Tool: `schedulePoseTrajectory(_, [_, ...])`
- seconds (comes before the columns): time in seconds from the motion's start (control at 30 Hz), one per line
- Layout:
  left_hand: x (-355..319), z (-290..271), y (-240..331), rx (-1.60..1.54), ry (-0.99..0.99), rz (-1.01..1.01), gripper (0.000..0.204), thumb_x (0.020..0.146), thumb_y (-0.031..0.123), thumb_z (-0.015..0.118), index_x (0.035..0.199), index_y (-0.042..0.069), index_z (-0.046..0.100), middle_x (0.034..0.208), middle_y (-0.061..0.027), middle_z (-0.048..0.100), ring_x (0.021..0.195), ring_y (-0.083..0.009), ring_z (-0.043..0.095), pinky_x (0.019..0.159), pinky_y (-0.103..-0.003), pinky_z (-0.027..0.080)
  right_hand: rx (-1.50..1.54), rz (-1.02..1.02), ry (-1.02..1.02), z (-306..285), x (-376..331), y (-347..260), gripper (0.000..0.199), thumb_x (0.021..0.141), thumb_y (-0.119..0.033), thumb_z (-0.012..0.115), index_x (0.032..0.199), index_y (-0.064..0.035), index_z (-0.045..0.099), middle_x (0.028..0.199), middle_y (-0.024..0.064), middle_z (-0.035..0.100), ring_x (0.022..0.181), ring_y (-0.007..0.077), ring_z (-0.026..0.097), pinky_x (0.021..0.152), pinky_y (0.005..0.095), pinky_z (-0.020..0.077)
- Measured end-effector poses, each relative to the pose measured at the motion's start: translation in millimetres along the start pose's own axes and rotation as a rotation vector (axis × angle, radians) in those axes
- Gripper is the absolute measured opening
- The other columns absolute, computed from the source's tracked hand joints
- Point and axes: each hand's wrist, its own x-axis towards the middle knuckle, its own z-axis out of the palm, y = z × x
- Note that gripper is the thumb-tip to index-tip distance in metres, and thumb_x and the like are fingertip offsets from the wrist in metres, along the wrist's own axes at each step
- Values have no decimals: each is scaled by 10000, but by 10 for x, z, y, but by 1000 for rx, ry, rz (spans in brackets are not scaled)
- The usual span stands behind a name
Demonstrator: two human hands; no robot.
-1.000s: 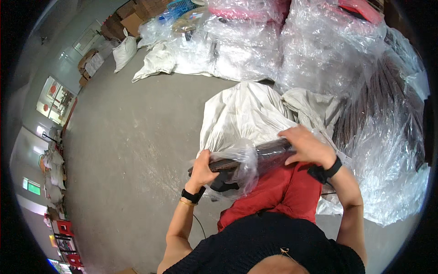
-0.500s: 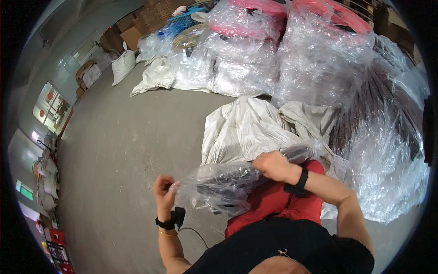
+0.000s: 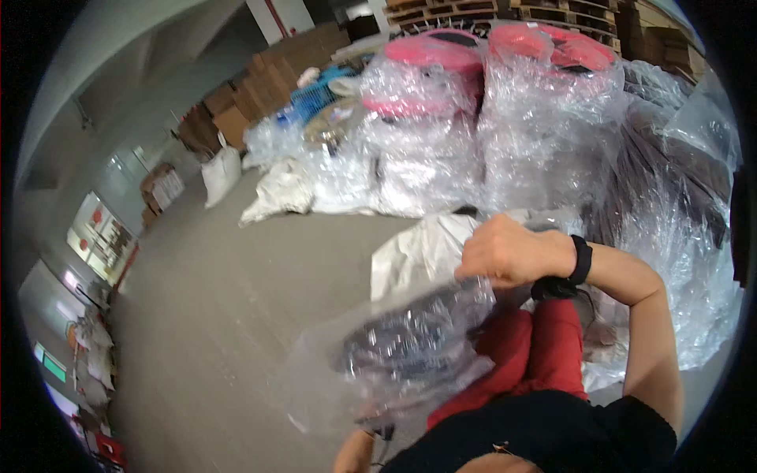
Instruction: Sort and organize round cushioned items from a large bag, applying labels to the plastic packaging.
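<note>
A clear plastic bag [image 3: 315,378] with a dark item [image 3: 410,335] inside hangs tilted in front of my red-trousered legs. Closed in a fist, my right hand [image 3: 505,251] grips the bag's upper right edge. My left hand [image 3: 369,411] is low, behind the bag's lower part, and its fingers are hidden by the film and blur. What the dark item is cannot be made out. Just beyond the bag, a white woven sack [image 3: 418,256] lies on the floor, partly covered by my right hand.
Film-wrapped stacks with pink tops [image 3: 434,51] stand along the back. Long dark bundles in film [image 3: 678,197] rise at the right. White sacks [image 3: 280,189] and cardboard boxes [image 3: 233,122] are at the far left, on a grey floor [image 3: 213,315]. Wooden pallets [image 3: 445,12] are stacked behind.
My right hand has risen, lifting the bag's upper edge. The left hand has gone down and right, behind the bag. The bag now hangs more steeply, and the view has tipped up.
</note>
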Motion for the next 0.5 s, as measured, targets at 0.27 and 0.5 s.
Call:
schedulePoseTrajectory(0.27, [57,780,1539,266,-10,529,786,752,523,566,1306,26,314,1277,-200,395,1153,-357,408,944,-472,344,2,-203,79,-192,339,-87,313,596,-122,594,903,-64,577,768,47,556,761,227,540,632,343,433])
schedulePoseTrajectory(0.5, [-545,1448,1489,450,-9,733,825,713,500,628,1302,14,316,1271,-205,402,1160,-367,401,962,-474,328,-68,3,372,-108,-370,-63,383,651,-78,605,1032,-104,577,882,47,569,857,230,532,791,328,412])
